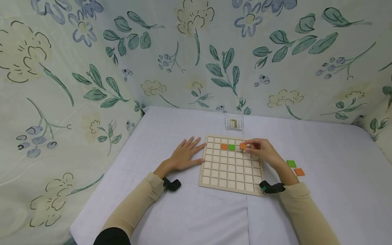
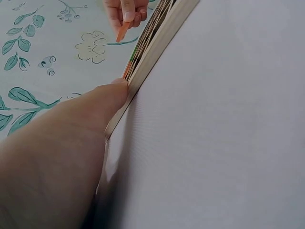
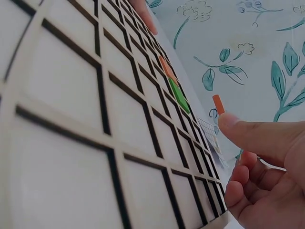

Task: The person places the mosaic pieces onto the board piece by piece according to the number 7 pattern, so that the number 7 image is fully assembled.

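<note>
A light wooden grid board (image 1: 229, 189) lies in front of me, with an orange tile (image 1: 224, 146) and a green tile (image 1: 231, 147) side by side in its second row from the top. Between thumb and fingers, my right hand (image 1: 264, 149) pinches another orange square tile (image 1: 243, 146) over that row, to the right of the green one. In the right wrist view this held tile (image 3: 218, 104) stands on edge, above the grid. My left hand (image 1: 185, 157) lies flat with spread fingers, its thumb (image 2: 112, 98) against the board's left edge.
Right of the board, a loose green tile (image 1: 291, 163) and an orange tile (image 1: 299, 172) lie on the white cloth; another green one is mostly hidden by the right wrist. Behind the board is a small grid card (image 1: 233, 124). Floral fabric (image 1: 196, 51) hangs around the table.
</note>
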{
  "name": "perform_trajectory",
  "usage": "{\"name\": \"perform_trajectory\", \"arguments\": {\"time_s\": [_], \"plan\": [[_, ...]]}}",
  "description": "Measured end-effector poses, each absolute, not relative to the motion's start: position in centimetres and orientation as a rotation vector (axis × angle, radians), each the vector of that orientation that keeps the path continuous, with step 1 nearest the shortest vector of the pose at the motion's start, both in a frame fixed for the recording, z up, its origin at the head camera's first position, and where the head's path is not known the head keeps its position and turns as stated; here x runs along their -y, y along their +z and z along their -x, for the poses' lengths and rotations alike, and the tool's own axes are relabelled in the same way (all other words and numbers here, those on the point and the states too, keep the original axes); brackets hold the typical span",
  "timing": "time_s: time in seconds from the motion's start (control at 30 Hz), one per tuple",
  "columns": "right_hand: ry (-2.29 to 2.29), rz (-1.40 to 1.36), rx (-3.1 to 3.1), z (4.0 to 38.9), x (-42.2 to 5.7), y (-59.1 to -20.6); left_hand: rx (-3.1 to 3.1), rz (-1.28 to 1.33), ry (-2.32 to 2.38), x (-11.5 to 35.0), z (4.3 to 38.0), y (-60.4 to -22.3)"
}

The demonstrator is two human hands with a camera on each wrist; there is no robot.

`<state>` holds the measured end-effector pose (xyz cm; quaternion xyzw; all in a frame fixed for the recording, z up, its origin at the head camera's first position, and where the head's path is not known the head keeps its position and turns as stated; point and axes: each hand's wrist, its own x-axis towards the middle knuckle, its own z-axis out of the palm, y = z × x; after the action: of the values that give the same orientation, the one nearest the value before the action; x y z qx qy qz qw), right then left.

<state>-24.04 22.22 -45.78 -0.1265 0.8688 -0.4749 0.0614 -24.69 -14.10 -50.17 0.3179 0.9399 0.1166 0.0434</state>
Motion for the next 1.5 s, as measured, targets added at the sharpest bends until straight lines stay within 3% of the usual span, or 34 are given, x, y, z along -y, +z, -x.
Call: {"name": "perform_trajectory", "arguments": {"time_s": [1.5], "plan": [[-1.392, 0.31, -2.676, 25.1, -20.7, -47.3, -2.882, -0.959, 0.34, 14.0, 24.6, -50.1]]}}
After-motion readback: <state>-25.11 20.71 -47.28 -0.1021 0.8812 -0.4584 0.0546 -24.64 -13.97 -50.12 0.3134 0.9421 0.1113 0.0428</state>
